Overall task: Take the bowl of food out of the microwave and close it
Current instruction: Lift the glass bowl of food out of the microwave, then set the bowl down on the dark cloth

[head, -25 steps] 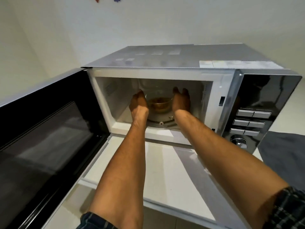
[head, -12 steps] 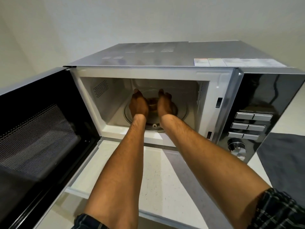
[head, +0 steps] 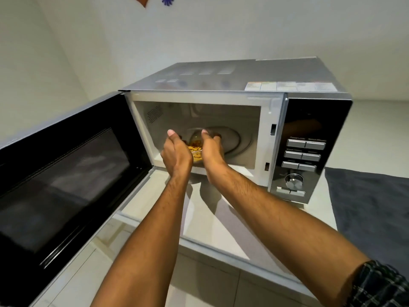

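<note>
A silver microwave stands on a white counter with its black door swung wide open to the left. A clear glass bowl of yellow-orange food is held at the front of the cavity, near the opening's lower edge. My left hand grips the bowl's left side and my right hand grips its right side, thumbs up over the rim. The hands hide most of the bowl. The glass turntable shows behind my right hand.
The control panel with buttons and a dial is on the microwave's right. A dark grey cloth lies on the counter to the right. The white counter stretches in front of the opening, above a tiled floor.
Both hands have closed on the bowl and drawn it from the turntable's middle toward the front of the cavity. My view has pulled back and tilted up.
</note>
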